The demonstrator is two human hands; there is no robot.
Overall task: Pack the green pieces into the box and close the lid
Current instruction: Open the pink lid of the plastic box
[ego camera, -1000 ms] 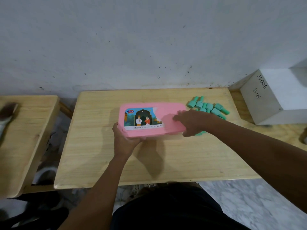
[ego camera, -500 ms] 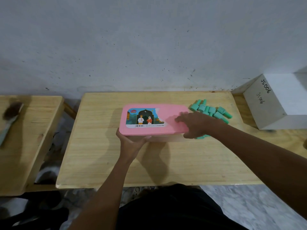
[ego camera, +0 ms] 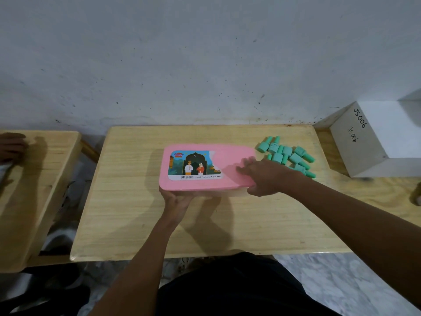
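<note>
Several right fingers [ego camera: 245, 164] atop box lid [ego camera: 227, 155].

— Where's the box [ego camera: 218, 193]?
— On the table [ego camera: 127, 201], just beyond the left grip [ego camera: 176, 201] holding it.
— And the right grip [ego camera: 266, 176]?
— Pinching the pink lid [ego camera: 227, 156] at its corner; green pieces [ego camera: 296, 157] lie just behind it.

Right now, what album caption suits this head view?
At a wooden table, the left hand and right hand grip a lidded pink plastic box; green plastic pieces lie beside it.
</note>
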